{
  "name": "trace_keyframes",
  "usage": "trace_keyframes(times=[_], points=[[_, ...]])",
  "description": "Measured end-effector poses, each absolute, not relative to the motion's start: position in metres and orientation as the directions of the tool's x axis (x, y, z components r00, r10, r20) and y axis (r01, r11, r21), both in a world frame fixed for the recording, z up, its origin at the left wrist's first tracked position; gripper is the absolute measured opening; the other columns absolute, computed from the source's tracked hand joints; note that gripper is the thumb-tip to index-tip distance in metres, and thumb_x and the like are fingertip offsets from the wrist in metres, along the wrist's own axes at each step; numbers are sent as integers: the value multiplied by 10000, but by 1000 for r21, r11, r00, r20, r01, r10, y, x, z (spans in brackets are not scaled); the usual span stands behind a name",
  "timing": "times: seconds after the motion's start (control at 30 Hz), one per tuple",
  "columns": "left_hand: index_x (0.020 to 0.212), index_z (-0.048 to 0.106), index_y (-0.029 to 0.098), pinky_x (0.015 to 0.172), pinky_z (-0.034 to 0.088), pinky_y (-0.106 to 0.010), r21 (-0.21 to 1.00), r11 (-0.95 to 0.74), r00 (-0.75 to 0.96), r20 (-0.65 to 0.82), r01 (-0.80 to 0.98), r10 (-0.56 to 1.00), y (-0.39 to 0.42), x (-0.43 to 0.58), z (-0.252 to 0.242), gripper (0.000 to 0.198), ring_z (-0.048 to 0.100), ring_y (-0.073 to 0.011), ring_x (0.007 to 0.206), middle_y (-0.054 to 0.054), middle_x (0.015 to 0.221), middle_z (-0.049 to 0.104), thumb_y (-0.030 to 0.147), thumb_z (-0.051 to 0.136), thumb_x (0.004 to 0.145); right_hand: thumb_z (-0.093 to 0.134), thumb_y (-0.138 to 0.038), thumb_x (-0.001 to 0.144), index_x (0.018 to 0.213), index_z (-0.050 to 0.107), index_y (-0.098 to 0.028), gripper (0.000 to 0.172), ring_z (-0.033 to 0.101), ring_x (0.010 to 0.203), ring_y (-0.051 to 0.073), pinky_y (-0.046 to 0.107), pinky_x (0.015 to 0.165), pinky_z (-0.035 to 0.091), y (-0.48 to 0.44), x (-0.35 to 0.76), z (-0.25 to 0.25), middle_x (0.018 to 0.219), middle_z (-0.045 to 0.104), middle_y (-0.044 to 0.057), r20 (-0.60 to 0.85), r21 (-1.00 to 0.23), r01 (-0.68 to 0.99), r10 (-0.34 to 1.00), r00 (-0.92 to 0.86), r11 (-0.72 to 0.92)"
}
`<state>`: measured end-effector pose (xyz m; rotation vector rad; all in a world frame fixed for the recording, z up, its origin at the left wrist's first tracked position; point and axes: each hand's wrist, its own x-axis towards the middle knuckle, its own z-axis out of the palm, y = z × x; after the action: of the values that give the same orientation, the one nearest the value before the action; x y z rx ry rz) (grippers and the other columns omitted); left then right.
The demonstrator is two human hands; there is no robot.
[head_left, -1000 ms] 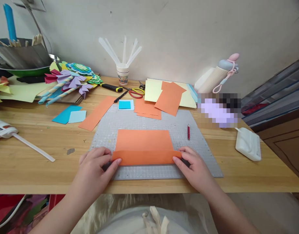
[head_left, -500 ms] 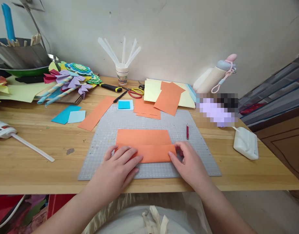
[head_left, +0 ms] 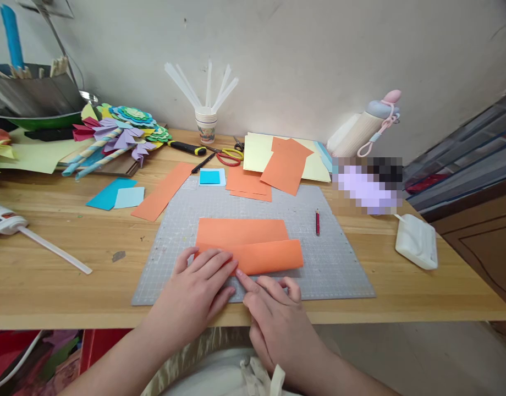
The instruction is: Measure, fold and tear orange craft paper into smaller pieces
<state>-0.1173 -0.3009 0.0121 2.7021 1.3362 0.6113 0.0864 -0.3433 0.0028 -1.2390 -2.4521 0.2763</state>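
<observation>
A sheet of orange paper (head_left: 241, 231) lies on the grey cutting mat (head_left: 335, 264), its near part folded over into a flap (head_left: 269, 256). My left hand (head_left: 201, 286) rests flat on the left end of the flap, fingers spread and holding it down. The index finger of my right hand (head_left: 275, 311) is stretched out and touches the folded near edge beside my left fingertips. Its other fingers are loosely curled, with nothing visible in them. The flap's right end stands slightly raised and reaches past the layer beneath.
Right of the paper lies a short red pencil (head_left: 318, 223). Behind are orange pieces (head_left: 286, 168), scissors (head_left: 230, 157), a cutter (head_left: 187, 148) and a paper cup of white sticks (head_left: 206, 126). A glue gun (head_left: 3, 220) is at left, a white box (head_left: 417, 242) at right.
My right hand has let go of the flap's right end and moved left to the near fold. That right end has lifted a little. My left hand has stayed put.
</observation>
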Motion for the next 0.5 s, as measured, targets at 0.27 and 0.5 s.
trace_keyframes(times=[0.27,0.5], points=[[1201,583,262,1032,222,-399,260,-596,531,280,760,800,-302,-117,13,287,579,-188,1108,-7,1235,649,333,495,937,466,-60,754,858,475,-219,190,512,1022,203,389,847,237,-357,96,4,1396,547,-5,247,-405,807,901,-357,431],[1199,583,280,1047,219,-410,261,-589,531,262,765,806,-301,-117,15,284,582,-189,1106,-6,1241,644,328,490,935,408,-58,792,909,500,-232,228,552,972,211,410,827,254,-366,129,5,1280,633,31,225,-351,903,959,-174,246]])
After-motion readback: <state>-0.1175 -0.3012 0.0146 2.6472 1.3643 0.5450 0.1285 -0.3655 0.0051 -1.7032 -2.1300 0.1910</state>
